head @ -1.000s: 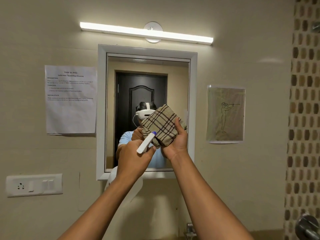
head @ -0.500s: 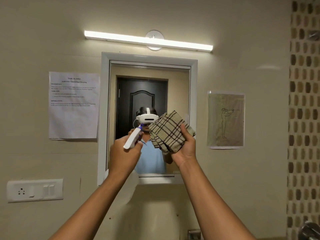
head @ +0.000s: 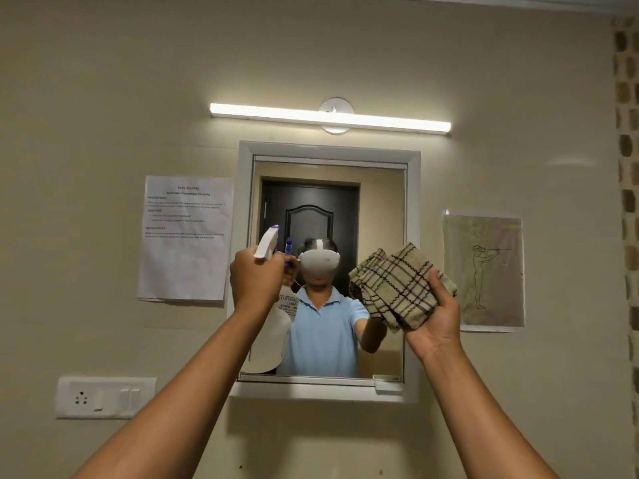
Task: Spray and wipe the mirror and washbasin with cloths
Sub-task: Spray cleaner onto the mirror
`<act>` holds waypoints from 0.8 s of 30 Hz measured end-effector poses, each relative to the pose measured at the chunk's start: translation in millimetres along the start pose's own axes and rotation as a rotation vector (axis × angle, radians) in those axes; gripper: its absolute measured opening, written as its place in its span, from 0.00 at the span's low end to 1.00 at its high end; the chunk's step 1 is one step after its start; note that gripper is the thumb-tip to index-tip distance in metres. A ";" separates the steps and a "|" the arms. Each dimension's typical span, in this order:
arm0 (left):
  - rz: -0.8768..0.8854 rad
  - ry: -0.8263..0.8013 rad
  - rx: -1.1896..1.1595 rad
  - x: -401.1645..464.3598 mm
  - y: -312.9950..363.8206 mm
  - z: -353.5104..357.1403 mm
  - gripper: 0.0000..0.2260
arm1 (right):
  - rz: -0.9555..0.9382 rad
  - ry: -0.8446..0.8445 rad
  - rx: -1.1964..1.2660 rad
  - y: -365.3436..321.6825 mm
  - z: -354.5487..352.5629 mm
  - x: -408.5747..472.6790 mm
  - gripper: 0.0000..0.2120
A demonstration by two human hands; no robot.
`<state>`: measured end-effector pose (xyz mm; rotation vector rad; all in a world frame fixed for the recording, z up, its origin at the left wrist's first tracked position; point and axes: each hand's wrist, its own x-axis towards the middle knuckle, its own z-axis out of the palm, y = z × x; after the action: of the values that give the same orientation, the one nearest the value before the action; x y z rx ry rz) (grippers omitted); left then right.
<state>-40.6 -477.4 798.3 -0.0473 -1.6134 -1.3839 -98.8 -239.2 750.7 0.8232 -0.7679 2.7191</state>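
Note:
A white-framed mirror (head: pixel 380 202) hangs on the beige wall straight ahead. My left hand (head: pixel 257 281) grips a white spray bottle (head: pixel 268 242) with a purple nozzle, raised in front of the mirror's left side and pointed up at the glass. My right hand (head: pixel 437 316) holds a folded beige checked cloth (head: pixel 397 285) in front of the mirror's right side. The bottle's body hangs below my left hand. The washbasin is out of view.
A tube light (head: pixel 328 119) glows above the mirror. A printed sheet (head: pixel 185 236) is taped to the wall on the left, a drawing (head: pixel 484 271) on the right. A switch panel (head: pixel 103 397) sits low left. Patterned tiles (head: pixel 627 202) run down the right edge.
The view has tilted upward. My two hands have moved apart: the spray bottle went left and up, the cloth went right, off the mirror's middle.

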 end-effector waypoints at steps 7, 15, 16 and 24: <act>-0.013 0.075 0.083 38.8 11.3 -7.3 0.03 | 0.004 -0.022 -0.025 1.0 4.8 6.1 0.16; 0.002 0.091 0.121 55.0 30.5 -8.1 0.05 | -0.007 0.066 -0.062 3.1 7.6 6.5 0.14; -0.004 0.084 0.119 54.2 32.7 -7.3 0.05 | -0.010 0.074 -0.065 2.4 7.9 5.5 0.15; 0.019 -0.012 0.038 39.8 41.8 20.5 0.07 | -0.029 0.144 -0.057 -8.0 6.6 -0.4 0.17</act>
<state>-50.1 -467.8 858.1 -0.0480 -1.6453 -1.3403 -92.8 -235.9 758.6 0.6140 -0.7919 2.6818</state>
